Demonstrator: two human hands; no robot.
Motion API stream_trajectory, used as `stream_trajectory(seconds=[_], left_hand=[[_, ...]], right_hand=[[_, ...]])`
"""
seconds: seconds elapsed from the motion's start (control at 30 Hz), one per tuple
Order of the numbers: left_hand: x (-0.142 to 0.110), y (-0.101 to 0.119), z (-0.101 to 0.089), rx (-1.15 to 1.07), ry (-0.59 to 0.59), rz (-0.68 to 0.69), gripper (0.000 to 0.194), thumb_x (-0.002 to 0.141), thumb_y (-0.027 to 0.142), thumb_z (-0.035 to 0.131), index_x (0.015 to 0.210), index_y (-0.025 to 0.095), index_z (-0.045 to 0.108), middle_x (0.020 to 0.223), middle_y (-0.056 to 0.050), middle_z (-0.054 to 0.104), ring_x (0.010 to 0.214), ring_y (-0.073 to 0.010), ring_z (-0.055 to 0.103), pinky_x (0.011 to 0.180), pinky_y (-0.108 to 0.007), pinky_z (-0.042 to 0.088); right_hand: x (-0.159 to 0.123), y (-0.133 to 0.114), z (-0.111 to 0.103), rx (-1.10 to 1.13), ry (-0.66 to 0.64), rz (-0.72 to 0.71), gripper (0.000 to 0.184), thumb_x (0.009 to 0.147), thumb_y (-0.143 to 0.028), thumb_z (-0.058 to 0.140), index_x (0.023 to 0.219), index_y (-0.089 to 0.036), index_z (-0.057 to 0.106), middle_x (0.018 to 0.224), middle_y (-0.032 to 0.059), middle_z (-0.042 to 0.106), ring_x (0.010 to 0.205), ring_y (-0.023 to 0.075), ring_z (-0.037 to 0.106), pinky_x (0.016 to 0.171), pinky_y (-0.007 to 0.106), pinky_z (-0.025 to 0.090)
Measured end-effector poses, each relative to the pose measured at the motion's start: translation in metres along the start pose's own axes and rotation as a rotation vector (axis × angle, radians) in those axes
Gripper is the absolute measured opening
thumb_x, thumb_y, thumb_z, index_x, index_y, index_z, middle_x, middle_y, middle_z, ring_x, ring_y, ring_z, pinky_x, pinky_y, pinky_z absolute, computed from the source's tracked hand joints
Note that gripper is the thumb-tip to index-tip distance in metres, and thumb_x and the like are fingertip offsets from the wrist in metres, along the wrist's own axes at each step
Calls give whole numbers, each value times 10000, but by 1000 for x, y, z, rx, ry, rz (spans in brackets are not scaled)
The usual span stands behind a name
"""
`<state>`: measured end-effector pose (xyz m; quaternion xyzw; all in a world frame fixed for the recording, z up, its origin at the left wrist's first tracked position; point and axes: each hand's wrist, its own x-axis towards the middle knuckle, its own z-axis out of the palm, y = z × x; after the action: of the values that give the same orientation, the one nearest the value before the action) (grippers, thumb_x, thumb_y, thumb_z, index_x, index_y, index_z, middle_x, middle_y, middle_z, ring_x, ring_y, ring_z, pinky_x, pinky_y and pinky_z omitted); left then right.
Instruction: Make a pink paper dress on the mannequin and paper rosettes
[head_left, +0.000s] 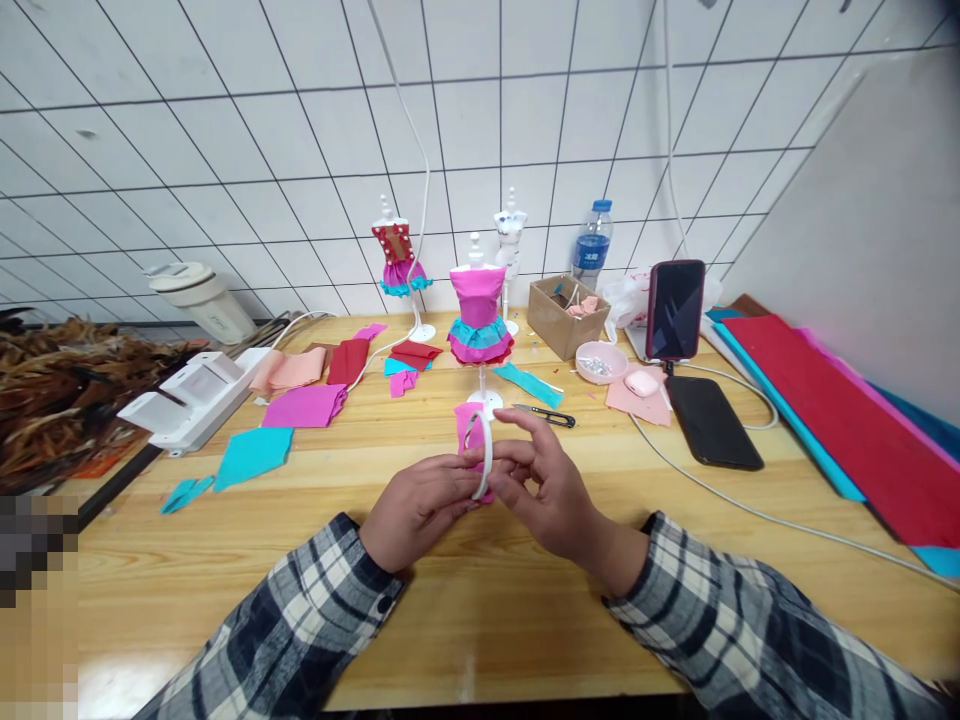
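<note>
My left hand (pixel 416 510) and my right hand (pixel 544 485) meet above the wooden table (pixel 300 600), both closed around a white tape roll (pixel 484 455) held upright with a small pink fabric piece (pixel 466 425) behind it. Just beyond stands a small mannequin in a pink and teal dress (pixel 480 320) on a white stand. Small scissors (pixel 546 415) lie right of its base.
Pink, teal and red fabric scraps (pixel 304 405) lie scattered to the left. A second dressed mannequin (pixel 397 260), a bare white one (pixel 510 235), a cardboard box (pixel 559 315), a water bottle (pixel 594 245), a propped phone (pixel 675 310), a flat phone (pixel 712 425), a pink bowl (pixel 600 362), felt sheets (pixel 840 420).
</note>
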<state>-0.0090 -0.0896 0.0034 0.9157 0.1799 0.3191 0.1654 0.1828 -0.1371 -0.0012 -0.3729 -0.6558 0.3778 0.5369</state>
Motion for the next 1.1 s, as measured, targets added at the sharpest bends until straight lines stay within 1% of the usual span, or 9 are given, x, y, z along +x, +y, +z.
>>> stream_trajectory(seconds=[0.1, 0.2, 0.3, 0.4, 0.53, 0.63, 0.73, 0.83, 1.1], left_hand=[[0, 0, 1, 4, -14, -13, 243, 900, 161, 539, 1099, 225, 665, 1040, -57, 747, 1106, -188, 648, 961, -324, 525], [-2, 1, 1, -1, -9, -43, 234, 881, 155, 560, 1087, 206, 659, 1088, -73, 729, 1098, -190, 645, 959, -326, 525], [-3, 3, -1, -23, -19, -49, 263, 858, 235, 618, 1117, 194, 643, 1129, -94, 710, 1101, -209, 637, 955, -343, 526], [-3, 3, -1, -22, -27, -54, 265, 889, 234, 572, 1144, 199, 633, 1132, -97, 706, 1092, -206, 639, 932, -338, 534], [-3, 1, 0, 13, -8, -53, 210, 915, 176, 510, 1061, 205, 658, 1012, -69, 735, 995, -175, 668, 889, -309, 533], [-2, 0, -1, 71, -24, -58, 160, 916, 201, 524, 985, 209, 668, 880, -37, 738, 847, -156, 677, 887, -332, 497], [-2, 0, -2, 124, -57, -62, 161, 918, 212, 525, 1001, 212, 662, 753, -16, 705, 721, -145, 639, 760, -309, 464], [-3, 0, -3, 139, -89, -53, 170, 922, 209, 513, 1018, 201, 653, 705, -15, 667, 690, -149, 604, 679, -296, 416], [-5, 5, -4, 175, -98, -32, 196, 931, 185, 442, 1010, 196, 621, 686, -18, 615, 660, -158, 549, 641, -296, 370]], right_hand=[[1, -1, -2, 15, 63, 50, 482, 909, -345, 562, 1346, -247, 383, 1133, 115, 657, 661, 144, 630, 502, 285, 486], [1, -2, -2, -25, 50, 47, 491, 891, -361, 587, 1339, -239, 426, 1246, 150, 592, 648, 146, 640, 508, 309, 499], [-2, -2, 0, -21, -8, 27, 530, 896, -322, 583, 1373, -239, 365, 1097, 122, 675, 583, 140, 610, 484, 301, 475], [-2, -1, 1, -30, -39, 4, 517, 897, -286, 579, 1358, -233, 349, 932, 75, 723, 549, 136, 580, 469, 277, 446], [1, 2, 0, -137, -9, -6, 472, 881, -265, 592, 1308, -244, 392, 889, 19, 709, 500, 93, 527, 459, 230, 412], [4, 3, -3, -311, 76, -22, 328, 845, -294, 646, 1145, -228, 531, 838, -3, 661, 472, 72, 458, 458, 220, 379], [6, 2, -6, -448, 73, -110, 154, 863, -265, 622, 1008, -217, 611, 849, 19, 656, 561, 102, 511, 546, 246, 423], [6, 1, -6, -465, 29, -146, 148, 891, -215, 576, 1030, -217, 623, 887, 33, 677, 639, 126, 562, 620, 265, 455], [6, 5, -3, -388, -7, 6, 120, 857, -191, 590, 970, -208, 627, 844, 16, 653, 606, 119, 543, 555, 244, 428]])
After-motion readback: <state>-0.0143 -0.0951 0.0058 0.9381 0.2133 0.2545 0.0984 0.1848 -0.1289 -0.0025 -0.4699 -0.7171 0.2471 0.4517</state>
